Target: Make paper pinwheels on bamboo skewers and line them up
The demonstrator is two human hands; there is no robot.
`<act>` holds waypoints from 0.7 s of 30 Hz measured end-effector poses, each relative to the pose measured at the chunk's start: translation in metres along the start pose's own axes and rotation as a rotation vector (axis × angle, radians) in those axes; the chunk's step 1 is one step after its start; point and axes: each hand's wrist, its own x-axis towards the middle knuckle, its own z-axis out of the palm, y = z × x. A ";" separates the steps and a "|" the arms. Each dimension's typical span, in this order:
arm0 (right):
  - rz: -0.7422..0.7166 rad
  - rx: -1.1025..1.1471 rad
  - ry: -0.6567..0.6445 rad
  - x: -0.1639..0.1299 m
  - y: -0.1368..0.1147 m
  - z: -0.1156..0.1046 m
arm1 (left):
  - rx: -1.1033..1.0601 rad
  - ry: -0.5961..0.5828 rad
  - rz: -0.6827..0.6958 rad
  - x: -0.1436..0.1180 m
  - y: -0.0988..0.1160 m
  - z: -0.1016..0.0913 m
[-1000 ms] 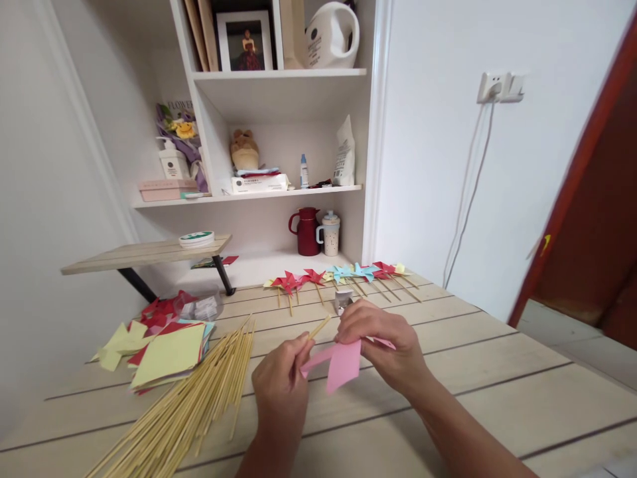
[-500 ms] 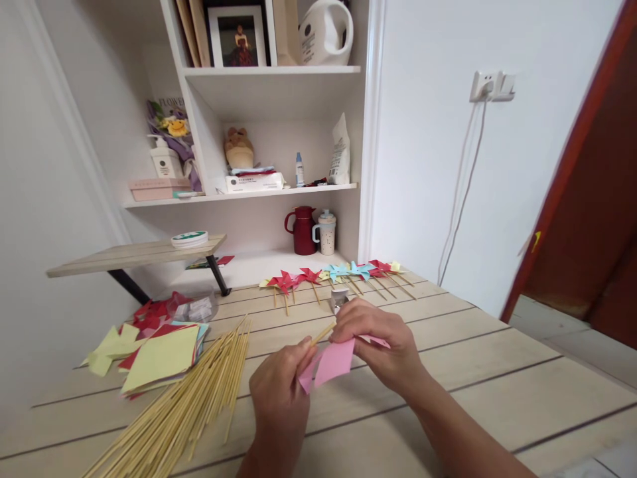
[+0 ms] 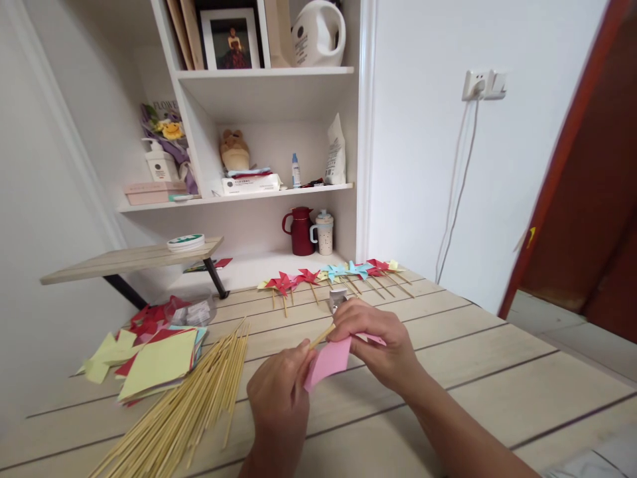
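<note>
Above the middle of the table, a piece of pink paper (image 3: 329, 362) is held between my two hands. My left hand (image 3: 279, 385) is closed round a thin wooden stick (image 3: 322, 336) and touches the paper's left edge; the stick's lower part is hidden in the fist. With fingers pinched, my right hand (image 3: 375, 338) grips the paper near the stick's upper end, and a pink corner sticks out beyond the thumb. Just behind the right hand stands a small shiny metal-looking object (image 3: 338, 299), partly covered by it.
Finished paper pinwheels (image 3: 308, 275) on sticks lie along the table's back. At left are a heap of loose sticks (image 3: 199, 398), a stack of coloured paper squares (image 3: 159, 364) and a clear plastic box (image 3: 196, 311). A small raised shelf (image 3: 124, 259) stands behind them.
The view has shifted slightly. Between my hands the pink paper has turned a little, its left flap now less spread. Both hands keep their grip.
</note>
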 end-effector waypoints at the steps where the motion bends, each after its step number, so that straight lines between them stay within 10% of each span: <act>1: 0.001 -0.003 0.002 0.000 0.000 0.000 | -0.004 0.001 0.003 0.000 -0.001 0.001; 21: 0.036 0.004 -0.011 0.001 -0.002 0.001 | 0.025 0.019 0.052 -0.001 -0.003 0.000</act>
